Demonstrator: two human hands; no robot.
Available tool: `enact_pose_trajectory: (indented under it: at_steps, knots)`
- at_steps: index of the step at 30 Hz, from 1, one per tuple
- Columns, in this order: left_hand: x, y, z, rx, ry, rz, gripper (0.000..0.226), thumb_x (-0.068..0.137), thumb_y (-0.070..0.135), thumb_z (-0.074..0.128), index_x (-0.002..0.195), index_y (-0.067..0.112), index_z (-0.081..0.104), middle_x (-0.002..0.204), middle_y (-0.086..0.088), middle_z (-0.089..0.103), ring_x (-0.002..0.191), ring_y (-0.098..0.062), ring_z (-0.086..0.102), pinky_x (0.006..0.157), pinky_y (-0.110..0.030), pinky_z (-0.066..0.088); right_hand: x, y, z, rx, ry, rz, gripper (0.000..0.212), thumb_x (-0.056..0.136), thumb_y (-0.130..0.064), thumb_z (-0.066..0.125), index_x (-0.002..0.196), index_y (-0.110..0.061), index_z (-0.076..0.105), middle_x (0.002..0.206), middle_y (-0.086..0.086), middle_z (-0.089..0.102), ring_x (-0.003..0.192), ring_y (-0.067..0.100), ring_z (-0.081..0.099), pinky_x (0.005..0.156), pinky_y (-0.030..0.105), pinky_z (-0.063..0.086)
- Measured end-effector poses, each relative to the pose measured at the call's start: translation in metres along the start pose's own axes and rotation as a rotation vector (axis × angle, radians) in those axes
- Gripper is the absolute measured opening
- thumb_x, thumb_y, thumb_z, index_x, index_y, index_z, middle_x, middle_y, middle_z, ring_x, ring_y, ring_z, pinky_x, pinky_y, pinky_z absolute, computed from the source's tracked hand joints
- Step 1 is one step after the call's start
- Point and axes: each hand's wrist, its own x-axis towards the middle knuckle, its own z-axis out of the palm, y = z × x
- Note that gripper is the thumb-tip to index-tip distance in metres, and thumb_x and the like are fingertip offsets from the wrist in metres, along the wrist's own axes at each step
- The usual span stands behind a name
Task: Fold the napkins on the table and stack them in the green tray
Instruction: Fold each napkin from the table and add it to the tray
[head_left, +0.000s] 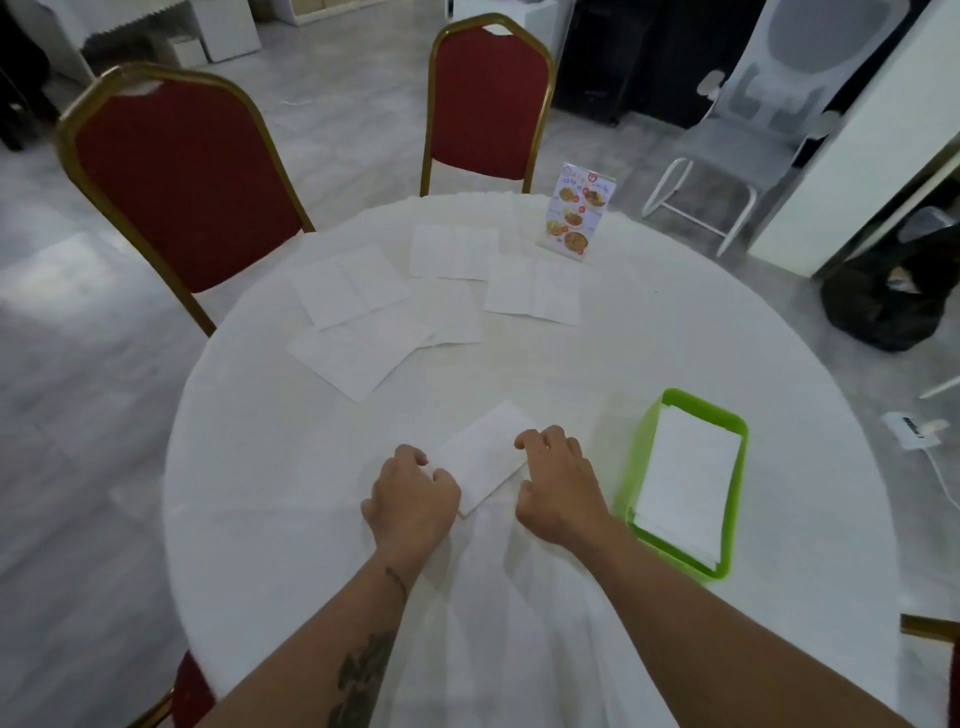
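My left hand (413, 491) and right hand (558, 480) curled, fingertips pinching the 2 ends of 1 folded napkin (480, 460) near centre, 5 unfolded napkins (353, 291) overlapping at far side, 1 green tray (631, 470) near right with folded stack (685, 473), 1 menu stand (577, 210) far, 2 red chairs (187, 182) beyond the table (260, 467)

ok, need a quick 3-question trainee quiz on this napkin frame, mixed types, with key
1. True or false: the green tray already holds folded napkins.
2. The folded napkin in work lies: A) in the tray B) between the left hand and right hand C) on a chair.
3. What stands upright at the table's far edge?

Key: 1 true; 2 B; 3 a menu card.
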Motion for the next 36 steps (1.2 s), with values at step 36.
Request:
enact_pose_trajectory:
  at_steps: [36]
  knots:
    - [0.024,0.064,0.009,-0.026,-0.409,0.405,0.062,0.086,0.03,0.058,0.141,0.035,0.031,0.129,0.009,0.055,0.111,-0.016,0.053,0.104,-0.042,0.038,0.015,0.031,-0.071,0.894,0.186,0.25,0.041,0.082,0.001,0.059,0.112,-0.028,0.054,0.082,0.01,0.06,0.067,0.021,0.057,0.067,0.04,0.053]
